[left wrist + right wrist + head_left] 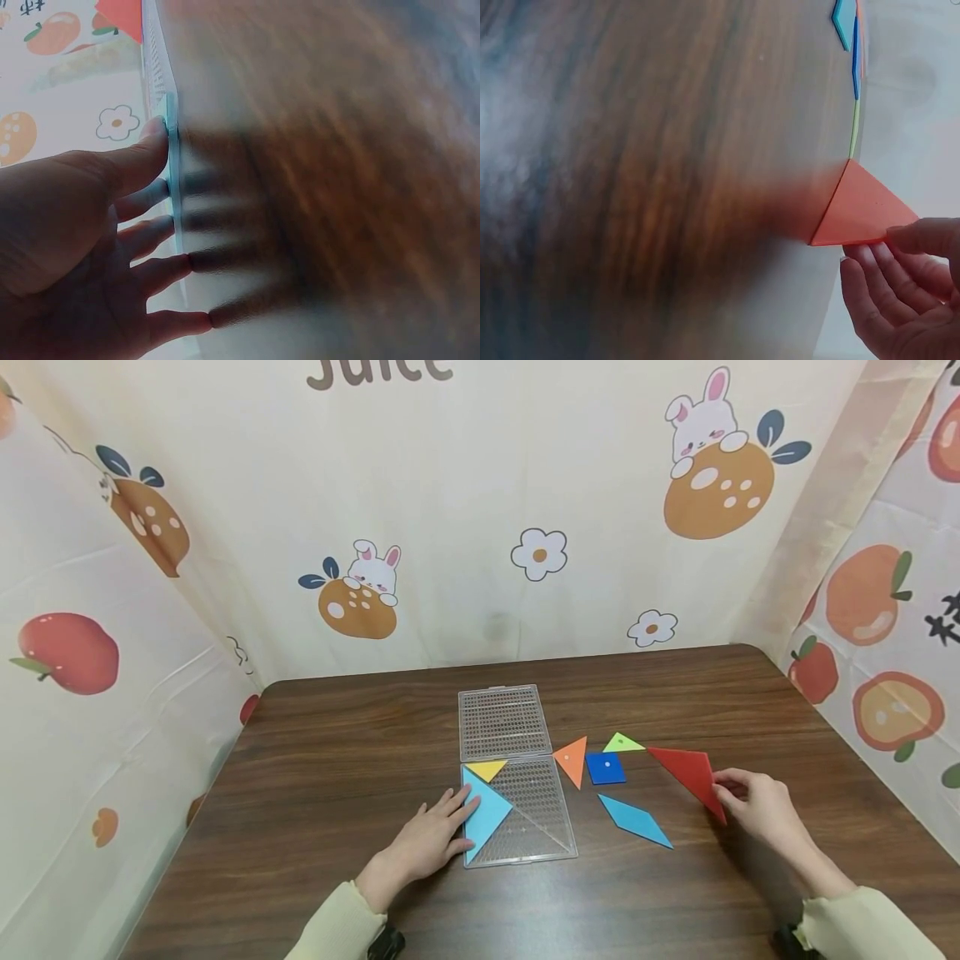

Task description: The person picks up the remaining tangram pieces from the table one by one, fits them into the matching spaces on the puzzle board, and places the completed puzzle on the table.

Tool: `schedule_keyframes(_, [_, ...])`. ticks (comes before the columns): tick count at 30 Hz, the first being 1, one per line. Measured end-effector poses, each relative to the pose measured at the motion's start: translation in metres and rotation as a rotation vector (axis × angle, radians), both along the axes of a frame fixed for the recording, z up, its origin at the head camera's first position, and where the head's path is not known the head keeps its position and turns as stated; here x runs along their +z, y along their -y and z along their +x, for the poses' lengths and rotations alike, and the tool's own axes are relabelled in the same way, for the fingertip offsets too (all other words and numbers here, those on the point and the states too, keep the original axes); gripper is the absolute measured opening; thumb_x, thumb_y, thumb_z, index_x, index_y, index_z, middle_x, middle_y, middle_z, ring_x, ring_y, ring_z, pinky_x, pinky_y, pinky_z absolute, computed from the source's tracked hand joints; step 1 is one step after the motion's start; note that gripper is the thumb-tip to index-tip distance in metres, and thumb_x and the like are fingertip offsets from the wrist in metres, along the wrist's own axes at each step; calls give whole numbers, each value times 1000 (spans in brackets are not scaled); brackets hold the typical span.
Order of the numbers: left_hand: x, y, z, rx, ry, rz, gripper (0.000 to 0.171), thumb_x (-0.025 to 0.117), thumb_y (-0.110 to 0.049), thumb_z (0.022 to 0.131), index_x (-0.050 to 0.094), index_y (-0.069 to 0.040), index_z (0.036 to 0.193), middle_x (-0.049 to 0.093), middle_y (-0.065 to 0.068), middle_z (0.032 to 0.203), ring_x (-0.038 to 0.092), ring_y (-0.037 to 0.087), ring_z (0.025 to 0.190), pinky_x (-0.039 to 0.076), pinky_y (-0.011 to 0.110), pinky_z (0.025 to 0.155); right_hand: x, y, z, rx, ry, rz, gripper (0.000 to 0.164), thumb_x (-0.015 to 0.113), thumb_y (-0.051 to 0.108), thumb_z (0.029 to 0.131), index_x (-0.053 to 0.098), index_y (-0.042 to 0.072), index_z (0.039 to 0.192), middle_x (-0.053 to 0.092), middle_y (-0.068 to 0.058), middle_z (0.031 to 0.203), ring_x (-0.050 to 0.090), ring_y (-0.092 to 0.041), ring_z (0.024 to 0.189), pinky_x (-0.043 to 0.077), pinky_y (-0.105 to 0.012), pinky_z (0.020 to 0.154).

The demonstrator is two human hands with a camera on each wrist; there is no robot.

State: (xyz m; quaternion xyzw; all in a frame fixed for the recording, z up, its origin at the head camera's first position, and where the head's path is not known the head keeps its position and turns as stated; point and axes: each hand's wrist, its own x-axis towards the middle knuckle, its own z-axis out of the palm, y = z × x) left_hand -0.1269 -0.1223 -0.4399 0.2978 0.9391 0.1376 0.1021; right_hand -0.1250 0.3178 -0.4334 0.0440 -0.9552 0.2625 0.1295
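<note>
My left hand (427,842) lies with fingers spread at the left edge of a clear plastic case (536,827), fingertips on a large light blue triangle (483,818). That triangle sits in the case's near half beside a small yellow triangle (487,769). In the left wrist view, the thumb (142,154) and fingers touch the light blue edge. To the right, my right hand (761,806) pinches a large red triangle (688,770) between thumb and fingers. In the right wrist view, the red triangle (862,210) is tilted up off the tabletop along its held side.
Between case and red triangle lie an orange triangle (572,760), a blue square (606,768), a green triangle (622,743) and a light blue parallelogram (636,821). The case's gridded far half (502,722) lies flat. A printed curtain (465,485) stands behind the wooden table (337,760).
</note>
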Motion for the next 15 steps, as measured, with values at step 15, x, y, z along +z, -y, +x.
schedule_keyframes(15, [0,-1,-1,7,12,-17,55,52,-33,88,36,-10,136,26,11,143,28,34,126,30,59,89,-3,-7,-7,-49,137,-189,21,59,8,85,59,-12,94,64,-19,77,58,-4,55,47,-20,49])
